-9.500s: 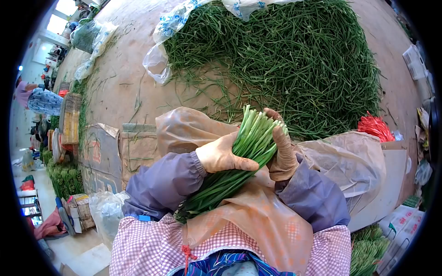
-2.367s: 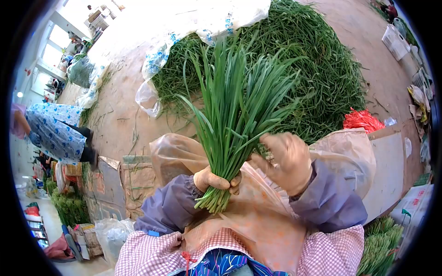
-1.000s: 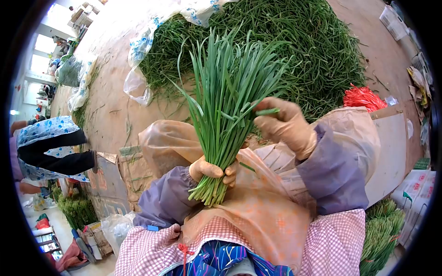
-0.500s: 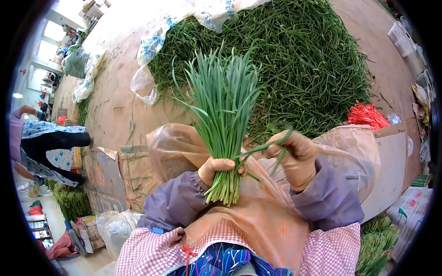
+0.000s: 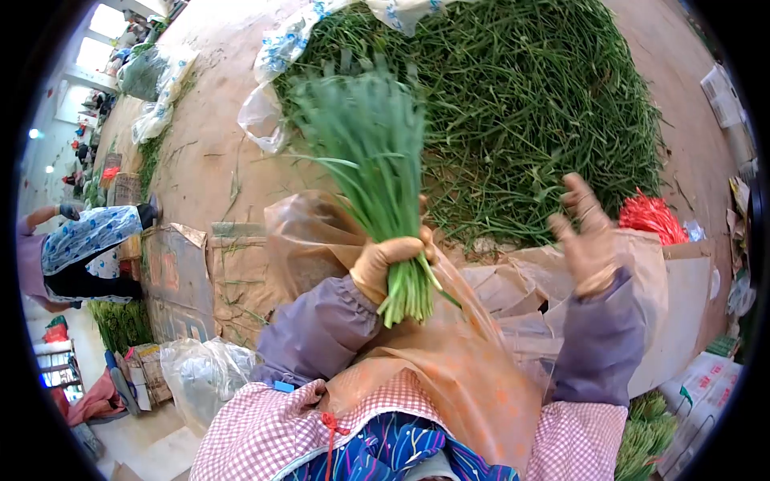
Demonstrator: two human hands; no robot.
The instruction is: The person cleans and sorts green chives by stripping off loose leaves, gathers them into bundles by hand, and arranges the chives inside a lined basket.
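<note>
My gloved left hand (image 5: 391,264) is wrapped round a bunch of garlic chives (image 5: 370,152), low down near the pale cut ends. The leaves fan upward and their tips are blurred by motion. One loose stalk slants out below the fist. Off to the right, my gloved right hand (image 5: 585,240) is raised with fingers spread and nothing in it. It hovers just before the near right side of a large heap of loose green chives (image 5: 513,112). A bundle of red ties (image 5: 651,218) lies to the right of that hand.
A translucent orange plastic sheet (image 5: 433,385) covers my lap. White printed plastic (image 5: 281,56) edges the heap. Chive bunches stand at lower right (image 5: 646,433) and at left (image 5: 120,325). Another person in a blue-patterned apron (image 5: 84,240) stands at far left. Flattened cardboard (image 5: 180,272) lies nearby.
My right hand has let go of the few chive stalks it held, moved right and up, and opened. My left hand has tilted the bunch and raised it slightly.
</note>
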